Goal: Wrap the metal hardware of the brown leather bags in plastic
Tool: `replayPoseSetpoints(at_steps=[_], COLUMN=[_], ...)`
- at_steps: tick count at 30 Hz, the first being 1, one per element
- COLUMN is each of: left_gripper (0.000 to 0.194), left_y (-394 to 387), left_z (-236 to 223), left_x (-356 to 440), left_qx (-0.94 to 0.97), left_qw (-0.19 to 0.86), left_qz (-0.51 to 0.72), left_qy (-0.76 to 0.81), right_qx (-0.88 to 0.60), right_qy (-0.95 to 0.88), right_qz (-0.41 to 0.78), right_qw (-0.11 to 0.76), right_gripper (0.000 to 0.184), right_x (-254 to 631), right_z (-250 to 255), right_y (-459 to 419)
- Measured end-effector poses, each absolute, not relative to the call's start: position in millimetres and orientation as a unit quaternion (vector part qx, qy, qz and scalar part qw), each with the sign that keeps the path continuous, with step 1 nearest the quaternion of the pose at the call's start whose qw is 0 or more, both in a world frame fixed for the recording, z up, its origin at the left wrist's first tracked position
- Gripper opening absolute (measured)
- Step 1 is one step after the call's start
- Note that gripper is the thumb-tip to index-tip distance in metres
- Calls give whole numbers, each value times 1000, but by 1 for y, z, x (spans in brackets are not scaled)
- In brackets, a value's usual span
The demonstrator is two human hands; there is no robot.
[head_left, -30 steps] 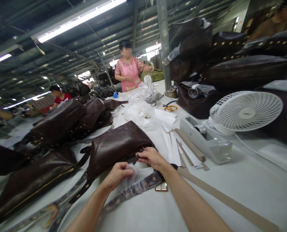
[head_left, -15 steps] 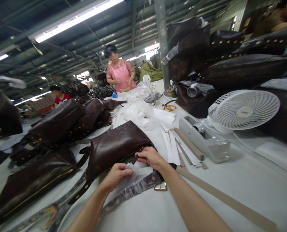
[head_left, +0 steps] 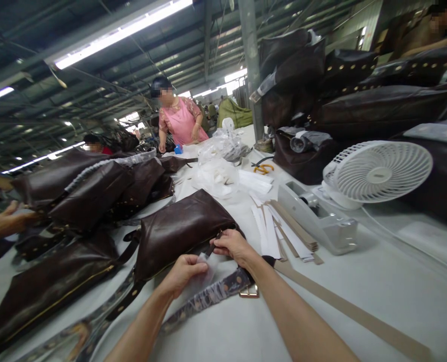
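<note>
A dark brown leather bag (head_left: 186,234) lies on the white table in front of me. My right hand (head_left: 229,246) is at the bag's near right edge, its fingers pinching a small dark leather tab (head_left: 210,250). Just left of it, my left hand (head_left: 188,271) is closed on a thin clear plastic piece (head_left: 205,264) between thumb and fingers. Below both hands runs a studded strap (head_left: 208,296) wrapped in plastic, with a metal buckle (head_left: 249,291) at its right end. The tab's far end is hidden by my right fingers.
Brown bags (head_left: 91,191) are heaped on the left, where another person's hand (head_left: 10,221) reaches in. To the right stand a tape dispenser (head_left: 314,216) and a white fan (head_left: 377,173). Paper strips (head_left: 284,231) and yellow-handled scissors (head_left: 263,169) lie mid-table. A person in pink (head_left: 182,120) stands beyond.
My hands have barely moved. At left, a bag beside the other person's hand now lies on the heap, and that hand reaches further in. The person in pink has shifted slightly left.
</note>
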State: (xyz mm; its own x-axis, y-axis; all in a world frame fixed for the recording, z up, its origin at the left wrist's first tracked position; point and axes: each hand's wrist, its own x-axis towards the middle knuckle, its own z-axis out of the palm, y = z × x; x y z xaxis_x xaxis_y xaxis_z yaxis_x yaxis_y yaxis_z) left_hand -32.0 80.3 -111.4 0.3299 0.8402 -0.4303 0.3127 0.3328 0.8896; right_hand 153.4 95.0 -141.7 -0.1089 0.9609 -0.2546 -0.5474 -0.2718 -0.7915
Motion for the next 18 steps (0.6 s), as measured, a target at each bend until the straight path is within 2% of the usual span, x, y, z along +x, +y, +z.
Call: replayPoseSetpoints(at_steps=[14, 18], left_gripper=[47, 40], left_y=[86, 87], left_z=[-108, -108], left_x=[-28, -26], left_qx=[515, 533], left_qw=[631, 601], left_qz=[210, 217], left_qy=[542, 555], right_qx=[-385, -382], right_qy=[-275, -278], right_qz=[691, 690], right_qw=[547, 548], right_gripper=[22, 23], right_x=[152, 153], right_z=[-146, -144], right_y=[97, 96])
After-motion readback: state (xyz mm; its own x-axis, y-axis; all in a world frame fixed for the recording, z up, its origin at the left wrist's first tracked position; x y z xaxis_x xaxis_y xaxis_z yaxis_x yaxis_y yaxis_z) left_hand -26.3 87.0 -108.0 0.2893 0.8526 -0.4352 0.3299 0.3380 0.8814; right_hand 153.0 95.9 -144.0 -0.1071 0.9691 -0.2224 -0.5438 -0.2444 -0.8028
